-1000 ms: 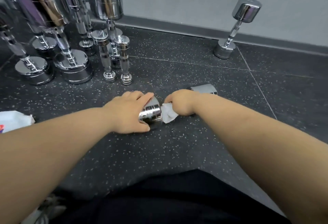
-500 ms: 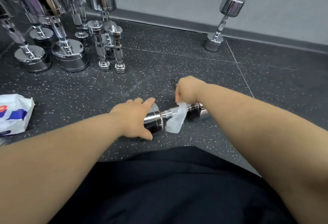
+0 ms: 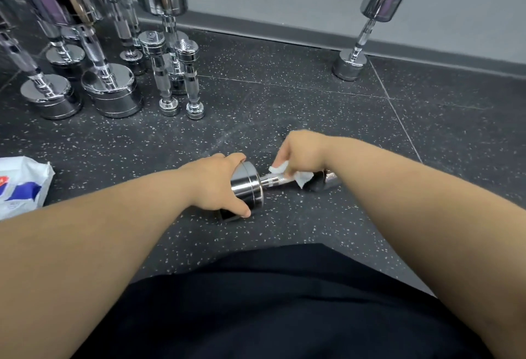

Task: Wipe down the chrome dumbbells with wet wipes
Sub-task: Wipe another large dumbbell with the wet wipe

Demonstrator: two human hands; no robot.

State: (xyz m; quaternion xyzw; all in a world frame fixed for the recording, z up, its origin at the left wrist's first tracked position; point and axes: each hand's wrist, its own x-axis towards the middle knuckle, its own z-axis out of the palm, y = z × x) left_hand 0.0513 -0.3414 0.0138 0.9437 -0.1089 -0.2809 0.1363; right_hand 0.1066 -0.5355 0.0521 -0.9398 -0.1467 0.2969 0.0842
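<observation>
We see two bare forearms, the left forearm [image 3: 99, 230] entering from 8 o'clock and the right forearm [image 3: 412, 202] from 4 o'clock, each uncovered from the frame edge to the wrist. The left hand [image 3: 216, 185] and right hand [image 3: 301, 153] are bare too. At 6 o'clock a plain black garment [image 3: 284, 301] of smooth matte cloth fills the bottom of the view, its upper edge rounded.
</observation>
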